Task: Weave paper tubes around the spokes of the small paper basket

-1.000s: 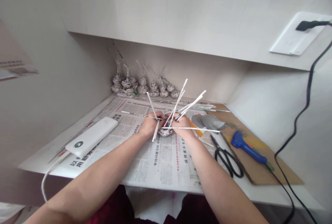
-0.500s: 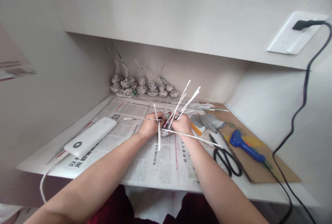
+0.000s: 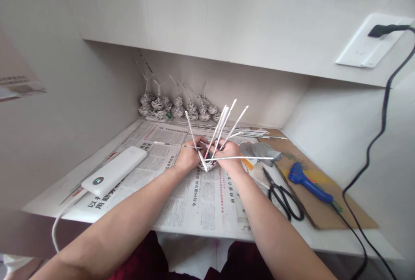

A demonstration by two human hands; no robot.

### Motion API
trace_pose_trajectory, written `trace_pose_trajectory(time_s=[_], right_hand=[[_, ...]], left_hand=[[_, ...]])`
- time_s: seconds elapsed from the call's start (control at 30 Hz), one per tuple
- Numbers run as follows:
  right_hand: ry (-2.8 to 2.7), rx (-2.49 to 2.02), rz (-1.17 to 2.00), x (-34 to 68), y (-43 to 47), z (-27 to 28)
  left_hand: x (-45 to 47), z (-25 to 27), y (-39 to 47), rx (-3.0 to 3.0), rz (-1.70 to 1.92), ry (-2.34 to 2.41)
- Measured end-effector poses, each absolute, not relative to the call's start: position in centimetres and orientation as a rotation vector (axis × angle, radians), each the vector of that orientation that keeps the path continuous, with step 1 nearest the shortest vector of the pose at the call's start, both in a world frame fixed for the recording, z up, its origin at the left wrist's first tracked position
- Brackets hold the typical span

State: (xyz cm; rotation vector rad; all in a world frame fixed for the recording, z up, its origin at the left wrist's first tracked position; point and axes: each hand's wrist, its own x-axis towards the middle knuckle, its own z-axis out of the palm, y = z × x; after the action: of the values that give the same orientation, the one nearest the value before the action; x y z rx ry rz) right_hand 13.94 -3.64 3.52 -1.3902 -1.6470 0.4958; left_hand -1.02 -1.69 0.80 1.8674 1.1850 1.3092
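Between my two hands, above the newspaper-covered table, is a small woven piece [image 3: 207, 165] made of rolled-paper sticks. My left hand [image 3: 190, 152] grips its left side with curled fingers. My right hand [image 3: 229, 152] is closed around the right side, among the paper sticks [image 3: 218, 128]. Several sticks fan upward and away from me; one points left past my left hand, and another lies across my right wrist. Most of the woven body and my fingertips are hidden behind the hands and sticks.
Several gourd-shaped woven paper pieces [image 3: 177, 109] line the back wall. Loose paper sticks [image 3: 253, 132] lie before them. A white power bank [image 3: 115, 171] with a cable is at left. At right are scissors [image 3: 283, 198], a grey glove [image 3: 262, 151] and a blue glue gun [image 3: 309, 185] on cardboard [image 3: 340, 217].
The sticks have shifted as the piece turned slightly in my hands. The stick near my left hand tilts more, and the one across my right wrist has swung up to nearly level.
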Motion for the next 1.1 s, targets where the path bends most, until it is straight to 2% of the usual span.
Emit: trace_pose_trajectory(time_s=[0.2, 0.43, 0.6, 0.87, 0.97, 1.1], right_hand=[[-1.467, -1.212, 0.738, 13.6, -3.5, 3.6], [-1.408, -1.331, 0.536, 13.8, -3.4, 3.4], [-1.405, -1.307, 0.538, 13.4, -3.5, 3.0], [-1.02, -0.987, 0.819, 12.6, -2.3, 2.0], [-0.961, -1.038, 0.917, 12.8, -2.1, 2.0], [-1.281, -1.273, 0.695, 13.9, -2.5, 2.8]], left_hand=[[-1.1, 0.8, -1.4, 1.859, 1.263, 1.266], [-1.0, 1.4, -1.8, 1.785, 1.243, 1.294], [-0.9, 1.1, -1.7, 1.757, 1.256, 1.3], [-0.7, 1.0, -1.8, 1.792, 1.276, 1.321], [-0.6, 0.6, -1.7, 1.778, 1.275, 1.331], [-0.6, 0.5, -1.6, 1.757, 1.3, 1.333]])
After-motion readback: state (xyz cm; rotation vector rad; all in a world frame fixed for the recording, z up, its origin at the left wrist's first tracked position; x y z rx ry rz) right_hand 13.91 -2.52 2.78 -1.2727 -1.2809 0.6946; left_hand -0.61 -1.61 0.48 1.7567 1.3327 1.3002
